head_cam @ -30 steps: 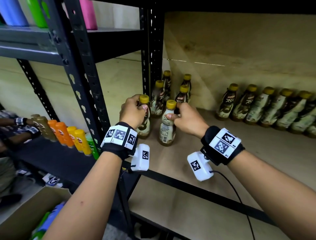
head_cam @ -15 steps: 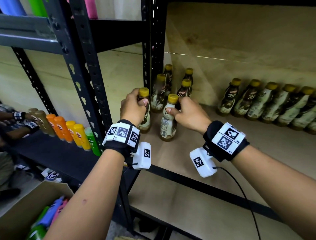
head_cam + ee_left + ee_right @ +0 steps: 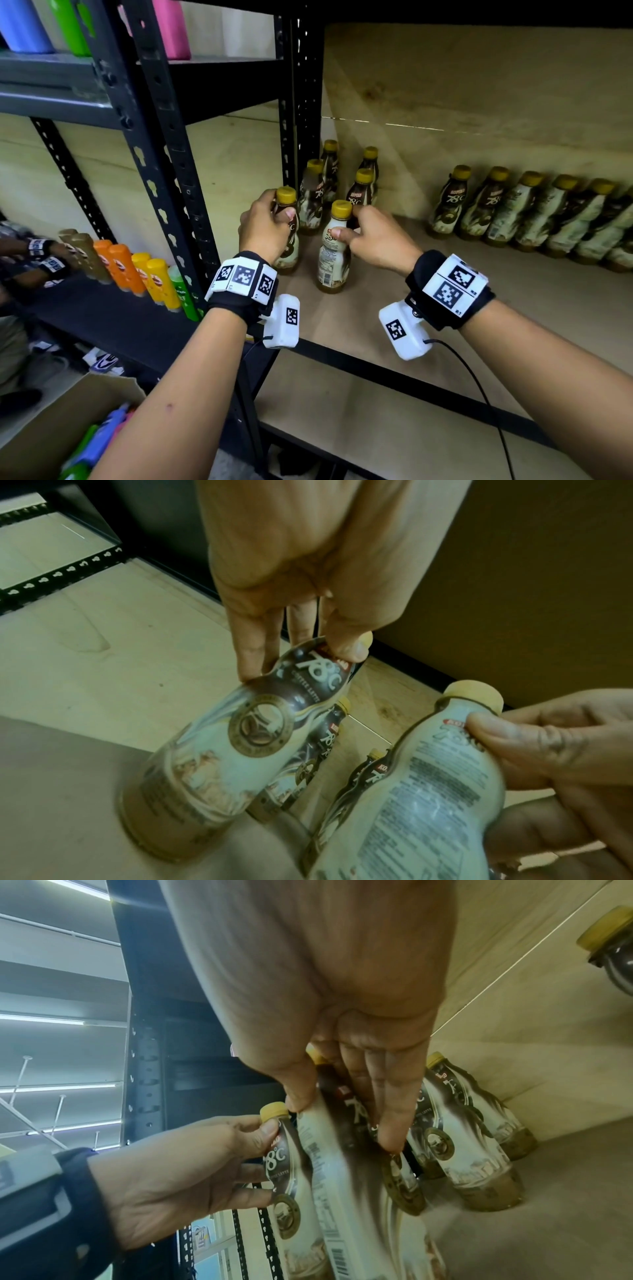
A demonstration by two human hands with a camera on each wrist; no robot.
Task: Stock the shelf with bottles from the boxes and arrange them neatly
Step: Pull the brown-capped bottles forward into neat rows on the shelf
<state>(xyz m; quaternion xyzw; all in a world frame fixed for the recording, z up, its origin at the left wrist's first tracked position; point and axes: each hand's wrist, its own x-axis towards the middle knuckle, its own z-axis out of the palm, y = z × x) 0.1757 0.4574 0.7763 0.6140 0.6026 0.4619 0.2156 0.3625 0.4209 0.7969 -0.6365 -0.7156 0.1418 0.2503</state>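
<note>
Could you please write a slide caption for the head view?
Left hand and right hand each grip a coffee bottle on the wooden shelf.

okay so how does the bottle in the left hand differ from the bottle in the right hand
The left hand grips the left bottle, whose dark logo side faces the head camera; the right hand pinches the right bottle, whose pale side with fine print faces it. The left bottle stands nearer the black shelf post, the right bottle nearer the shelf's front edge. Both are upright coffee bottles with yellow caps, held at the neck.
</note>
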